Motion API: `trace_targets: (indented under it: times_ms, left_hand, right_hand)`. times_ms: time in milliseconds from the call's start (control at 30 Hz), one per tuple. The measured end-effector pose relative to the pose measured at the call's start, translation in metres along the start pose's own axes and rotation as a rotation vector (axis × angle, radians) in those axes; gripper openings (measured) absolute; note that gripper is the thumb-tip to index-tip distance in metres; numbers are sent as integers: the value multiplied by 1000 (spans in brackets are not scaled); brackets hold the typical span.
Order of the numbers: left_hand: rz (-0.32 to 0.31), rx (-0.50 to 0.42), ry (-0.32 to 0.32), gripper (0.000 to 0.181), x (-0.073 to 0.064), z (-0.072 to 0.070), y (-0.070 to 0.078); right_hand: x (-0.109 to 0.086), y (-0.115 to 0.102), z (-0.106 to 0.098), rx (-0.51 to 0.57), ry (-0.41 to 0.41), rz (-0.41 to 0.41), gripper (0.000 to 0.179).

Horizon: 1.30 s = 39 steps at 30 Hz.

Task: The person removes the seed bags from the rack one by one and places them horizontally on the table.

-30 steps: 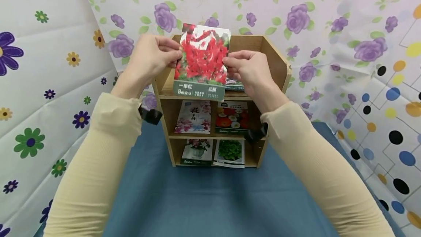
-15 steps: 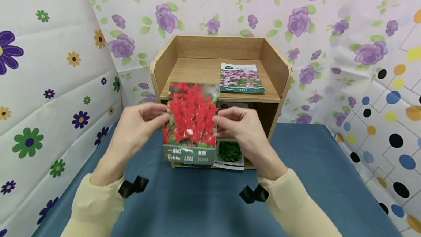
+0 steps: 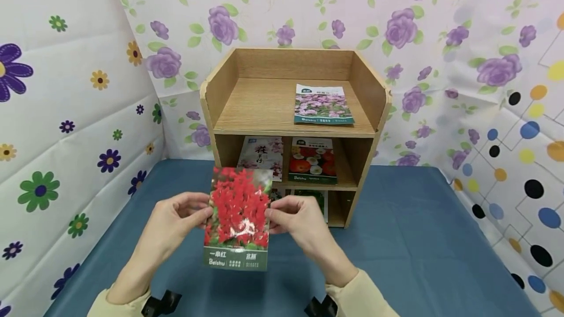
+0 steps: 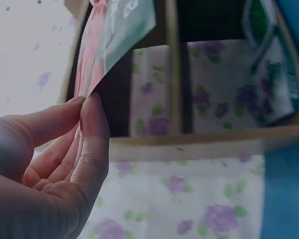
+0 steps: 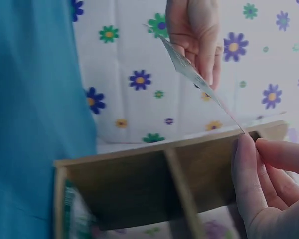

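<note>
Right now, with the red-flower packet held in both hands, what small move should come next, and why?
Probably lower the red-flower packet gently toward the blue cloth: the left hand and right hand pinch its opposite side edges, it is held in front of the wooden shelf, and cloth shows just below its bottom edge in the head view.

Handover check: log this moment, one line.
left hand: pinches glossy red-flowered rectangular packet; right hand: pinches opposite side; packet: in front of tiered tan wooden shelf

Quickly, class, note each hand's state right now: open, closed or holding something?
Left hand: holding the red-flower packet, pinching its left edge.
Right hand: holding the same packet, pinching its right edge.
</note>
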<state>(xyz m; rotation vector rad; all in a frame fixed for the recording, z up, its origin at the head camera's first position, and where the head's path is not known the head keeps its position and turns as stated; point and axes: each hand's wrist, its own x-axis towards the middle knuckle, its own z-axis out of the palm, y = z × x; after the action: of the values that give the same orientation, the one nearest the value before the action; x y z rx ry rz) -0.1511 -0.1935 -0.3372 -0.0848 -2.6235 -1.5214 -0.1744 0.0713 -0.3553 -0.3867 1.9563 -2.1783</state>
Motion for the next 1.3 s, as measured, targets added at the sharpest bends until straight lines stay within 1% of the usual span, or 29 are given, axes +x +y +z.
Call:
trace_targets:
  times_ms: [100, 267, 367, 500, 633, 800, 867, 967, 1167, 1300]
  left_hand:
    - [-47, -23, -18, 33, -2, 2, -14]
    - [-121, -20, -58, 33, -7, 7, -35]
    - [-164, -23, -80, 31, -9, 9, -47]
    - [-229, -22, -105, 28, -11, 12, -64]
    - [-290, -16, -119, 25, -14, 15, -77]
    - [-322, -24, -144, 24, -15, 15, -92]
    - [-327, -24, -153, 25, -16, 13, -98]
    - [-351, -22, -150, 25, -16, 8, -106]
    - [-376, -13, -174, 26, -17, -8, -120]
    - [-385, 1, -184, 26, -16, -17, -128]
  right_hand:
    - [0, 16, 4, 13, -5, 51, 18]
    - [3, 41, 9, 48, -7, 141, 18]
    - [4, 56, 13, 44, 0, 189, 16]
    - [5, 73, 18, 28, -3, 221, 13]
    - [4, 85, 23, 22, -10, 256, 11]
    - [5, 96, 30, -4, -14, 294, 9]
    - [7, 99, 35, -9, -16, 305, 9]
    - [11, 103, 43, 3, -14, 329, 8]
    - [19, 111, 61, 14, -44, 364, 6]
    - [24, 116, 75, 10, -36, 390, 6]
